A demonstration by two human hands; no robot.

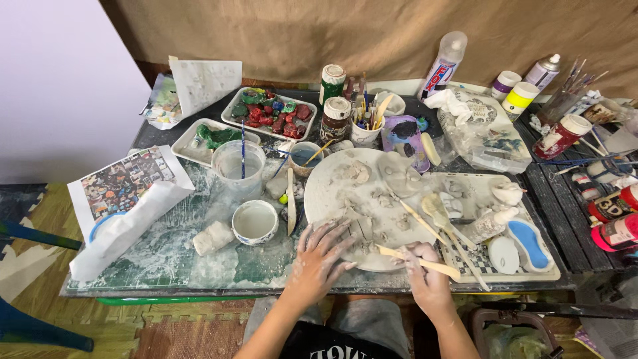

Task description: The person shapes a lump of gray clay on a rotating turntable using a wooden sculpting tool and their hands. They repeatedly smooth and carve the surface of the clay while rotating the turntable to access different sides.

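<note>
Lying crosswise in right hand (425, 269), stick (417, 260) seemingly points left.

Your wooden modelling stick (419, 261) lies pale and slim, tip toward ten o'clock; the round clay-smeared board (332, 193) lies flat beneath.

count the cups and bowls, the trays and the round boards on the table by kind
cups and bowls: 4 (clear cup, white bowl, small bowl, tool cup)
white trays: 2 (one with red and green lumps, one with green lumps)
round boards: 1 (clay-smeared board under the left hand; the right hand holds a wooden tool)
total: 7
</note>
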